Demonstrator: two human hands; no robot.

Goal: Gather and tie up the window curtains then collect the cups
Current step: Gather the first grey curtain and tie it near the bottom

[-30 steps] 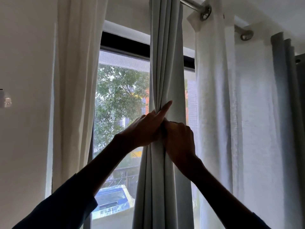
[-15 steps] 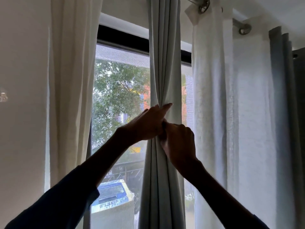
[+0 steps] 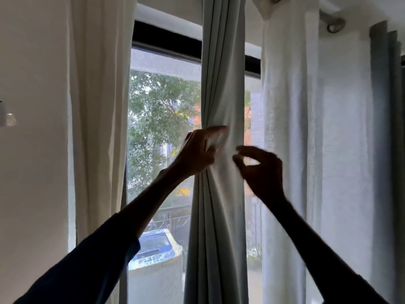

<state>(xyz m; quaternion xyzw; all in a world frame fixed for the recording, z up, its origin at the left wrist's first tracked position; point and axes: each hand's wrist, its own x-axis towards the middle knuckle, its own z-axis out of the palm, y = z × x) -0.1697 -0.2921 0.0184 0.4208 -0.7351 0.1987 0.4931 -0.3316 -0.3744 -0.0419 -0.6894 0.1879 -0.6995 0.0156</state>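
Grey curtain (image 3: 221,216) hangs mid-window (image 3: 162,102), pleats pinched to a waist at hand height, presumably to take a tie; none is visible.

Left hand (image 3: 197,154): against the waist's left edge, forefinger (image 3: 217,129) straight across the cloth. Other fingers blurred, so a clasp cannot be told.

Right hand (image 3: 265,172): in front of the bundle's right edge, thumb and fingers curled into a ring, nothing seen held; contact with the cloth unclear.

Judgement: gathering done, tying not yet. Cups not in view.

Room: open glass left of the bundle; white sheer (image 3: 289,128) just beside it on the right, so the right hand has less room there. Cream curtain (image 3: 98,128) well apart.
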